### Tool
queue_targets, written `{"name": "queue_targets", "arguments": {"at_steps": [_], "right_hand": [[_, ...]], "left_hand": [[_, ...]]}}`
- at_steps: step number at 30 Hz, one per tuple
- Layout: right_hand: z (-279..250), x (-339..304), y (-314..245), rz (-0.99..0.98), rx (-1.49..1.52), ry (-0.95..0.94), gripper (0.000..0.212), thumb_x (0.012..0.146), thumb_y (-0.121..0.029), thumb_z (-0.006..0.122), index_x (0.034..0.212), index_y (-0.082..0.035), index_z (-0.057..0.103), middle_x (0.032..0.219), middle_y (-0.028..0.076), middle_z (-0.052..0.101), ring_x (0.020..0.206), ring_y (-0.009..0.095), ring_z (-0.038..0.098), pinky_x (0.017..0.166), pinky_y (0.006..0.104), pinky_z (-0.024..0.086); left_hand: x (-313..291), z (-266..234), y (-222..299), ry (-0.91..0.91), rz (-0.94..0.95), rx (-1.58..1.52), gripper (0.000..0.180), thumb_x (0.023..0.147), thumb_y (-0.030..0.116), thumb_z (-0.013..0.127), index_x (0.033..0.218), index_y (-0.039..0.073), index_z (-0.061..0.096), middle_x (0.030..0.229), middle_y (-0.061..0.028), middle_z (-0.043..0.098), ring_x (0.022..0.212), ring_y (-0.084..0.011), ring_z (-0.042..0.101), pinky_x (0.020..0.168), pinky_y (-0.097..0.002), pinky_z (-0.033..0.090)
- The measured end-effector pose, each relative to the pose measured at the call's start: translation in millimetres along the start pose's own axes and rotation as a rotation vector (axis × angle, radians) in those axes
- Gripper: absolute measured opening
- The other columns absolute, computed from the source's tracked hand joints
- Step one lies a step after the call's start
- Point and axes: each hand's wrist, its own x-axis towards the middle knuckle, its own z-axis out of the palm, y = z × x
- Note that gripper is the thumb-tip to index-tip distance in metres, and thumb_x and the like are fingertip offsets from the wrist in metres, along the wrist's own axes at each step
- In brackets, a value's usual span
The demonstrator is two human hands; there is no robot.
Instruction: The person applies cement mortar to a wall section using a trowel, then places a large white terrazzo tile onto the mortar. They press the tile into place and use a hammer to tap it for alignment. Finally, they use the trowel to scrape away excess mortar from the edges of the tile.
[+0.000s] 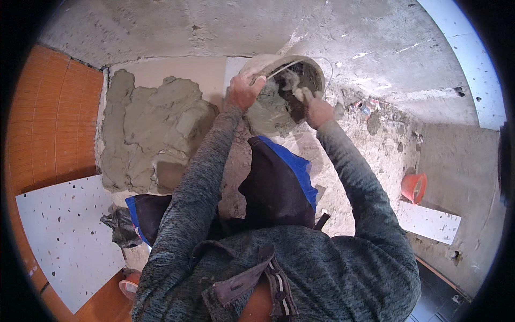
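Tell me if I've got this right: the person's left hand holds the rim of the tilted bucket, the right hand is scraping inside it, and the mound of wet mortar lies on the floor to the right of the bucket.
Not quite. In the head view the left hand does hold the rim of the tilted bucket and the right hand works inside it, but the mound of wet mortar lies to the left of the bucket, not the right.

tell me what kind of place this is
Probably a room under renovation, with floor tiling under way. Wet grey mortar is spread on the rough concrete floor, a speckled white tile lies nearby, and the left hand tips a mortar-caked bucket.
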Motion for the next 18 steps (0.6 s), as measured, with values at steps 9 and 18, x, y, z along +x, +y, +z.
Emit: {"name": "queue_targets", "arguments": {"at_steps": [9,18], "right_hand": [[12.2,-11.2,17.4,-0.380,-0.146,-0.203,0.060,0.084,-0.017,0.053,0.142,-0.016,0.038,0.097,0.025,0.066,0.078,0.038,0.067,0.067,0.0479,0.054],[60.4,-26.4,17.4,-0.092,-0.199,-0.158,0.065,0.082,-0.014,0.053,0.144,-0.015,0.036,0.112,0.026,0.060,0.078,0.040,0.066,0.066,0.0480,0.053]], "left_hand": [[2.4,-17.3,13.4,0.018,-0.132,-0.036,0.045,0.082,0.031,0.065,0.106,-0.007,0.065,0.103,-0.0277,0.066,0.102,-0.0394,0.063,0.092,-0.0399,0.047],[3.1,3.6,33.1,-0.071,-0.085,-0.031,0.044,0.083,0.033,0.066,0.106,-0.006,0.066,0.107,-0.0273,0.065,0.104,-0.0385,0.062,0.093,-0.0415,0.047]]}}
